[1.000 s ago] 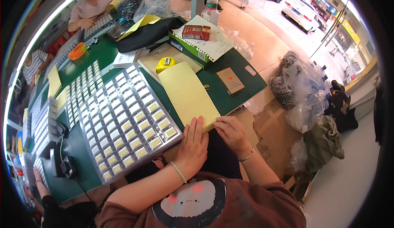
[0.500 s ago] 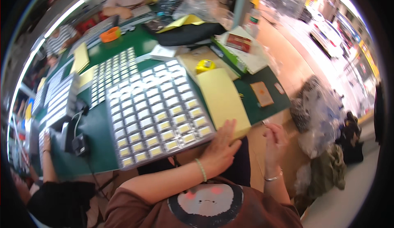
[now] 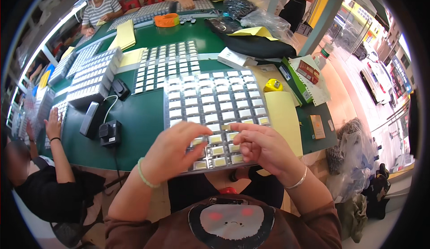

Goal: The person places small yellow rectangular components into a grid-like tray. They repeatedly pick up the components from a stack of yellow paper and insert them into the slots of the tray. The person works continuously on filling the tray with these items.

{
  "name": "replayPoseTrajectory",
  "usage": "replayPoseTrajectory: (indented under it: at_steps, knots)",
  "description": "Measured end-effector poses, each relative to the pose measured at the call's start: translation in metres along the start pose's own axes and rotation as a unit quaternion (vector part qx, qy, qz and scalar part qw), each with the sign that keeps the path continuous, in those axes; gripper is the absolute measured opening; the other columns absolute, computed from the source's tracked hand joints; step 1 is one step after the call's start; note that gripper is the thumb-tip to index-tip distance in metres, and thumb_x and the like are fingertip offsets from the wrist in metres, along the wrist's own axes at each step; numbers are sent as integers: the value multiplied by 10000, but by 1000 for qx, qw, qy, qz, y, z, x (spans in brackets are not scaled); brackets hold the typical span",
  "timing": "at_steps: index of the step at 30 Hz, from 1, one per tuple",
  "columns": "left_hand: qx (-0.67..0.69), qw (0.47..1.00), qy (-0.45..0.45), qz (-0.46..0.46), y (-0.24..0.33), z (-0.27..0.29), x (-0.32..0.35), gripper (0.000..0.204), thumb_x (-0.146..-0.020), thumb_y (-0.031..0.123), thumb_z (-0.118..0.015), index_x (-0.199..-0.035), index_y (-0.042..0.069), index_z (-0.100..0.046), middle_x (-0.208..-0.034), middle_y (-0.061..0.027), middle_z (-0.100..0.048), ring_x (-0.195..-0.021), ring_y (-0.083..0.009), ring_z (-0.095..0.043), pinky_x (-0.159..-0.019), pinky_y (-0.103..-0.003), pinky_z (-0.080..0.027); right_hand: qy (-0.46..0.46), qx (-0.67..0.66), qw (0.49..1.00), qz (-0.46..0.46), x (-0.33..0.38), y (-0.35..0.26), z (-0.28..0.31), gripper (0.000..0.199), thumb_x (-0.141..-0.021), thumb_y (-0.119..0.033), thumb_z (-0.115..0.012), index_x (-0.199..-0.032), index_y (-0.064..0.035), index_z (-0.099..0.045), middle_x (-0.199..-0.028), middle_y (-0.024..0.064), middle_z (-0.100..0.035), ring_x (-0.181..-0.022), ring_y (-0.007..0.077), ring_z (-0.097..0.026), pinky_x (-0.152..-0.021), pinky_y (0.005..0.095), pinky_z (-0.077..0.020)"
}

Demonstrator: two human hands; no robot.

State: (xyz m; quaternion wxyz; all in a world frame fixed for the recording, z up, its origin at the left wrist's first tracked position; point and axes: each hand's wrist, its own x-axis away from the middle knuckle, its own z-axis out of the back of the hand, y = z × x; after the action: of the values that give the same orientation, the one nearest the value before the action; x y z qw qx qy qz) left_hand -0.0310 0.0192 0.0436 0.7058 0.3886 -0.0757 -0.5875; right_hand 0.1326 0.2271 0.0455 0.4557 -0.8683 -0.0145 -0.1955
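Before me a clear plastic tray [image 3: 174,123] holds rows of small rectangular pieces; the far ones look white, several near ones show yellow faces. Over its near left part hovers my left hand [image 3: 172,150], fingers curved, thumb apart, nothing visible in it. My right hand [image 3: 264,148] is above the near right part, index finger stretched toward the left hand, the other fingers curled. A small yellowish piece [image 3: 225,127] shows at that fingertip; the grip on it is partly hidden. A yellow paper sheet [image 3: 283,119] lies along the tray's right side.
A yellow tape measure [image 3: 273,85] and a white box [image 3: 233,58] lie beyond the tray. Another filled tray [image 3: 165,65] and stacked trays [image 3: 94,76] stand left, near black power adapters [image 3: 109,132]. A co-worker's hand [image 3: 53,125] is at far left; others sit across the table.
My left hand has left the yellow sheet and moved left over the tray. My right hand has come in from the table's right edge to the tray. The head view has shifted.
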Motion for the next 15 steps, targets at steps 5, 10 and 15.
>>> replayPoseTrajectory:
  at_steps: [5, 10, 15]
  knots:
    - [14, 999, 37, 1, -35, -2, 5, 254, -902, 43, -700, -1155, 58, -694, -1072, -118, -707, -1014, -319, -656, -870, -394, -534, 21, 18, 997, -67, -25, 4, -14, 423, -1050, -188, -591, -1398, 45, -524, -1072, 67, -681, -811, 103, -639, -752, 275, -584]
    - [-8, 997, 68, -36, -45, -14, 6, 325, -871, 68, -725, -1193, 80, -686, -1087, -103, -713, -1011, -314, -646, -908, -419, -507, 19, -53, 995, -83, -29, 9, -6, 388, -1048, -198, -586, -1363, 27, -565, -1036, 36, -704, -832, 106, -652, -773, 267, -578]
    - [-11, 997, 55, -45, -49, -12, 6, 414, -877, 73, -723, -1287, 78, -659, -1092, -89, -715, -1016, -302, -640, -915, -417, -502, 17, -78, 993, -88, -28, 9, -4, 390, -1061, -215, -554, -1368, 25, -574, -1065, 40, -722, -859, 118, -685, -802, 267, -588]
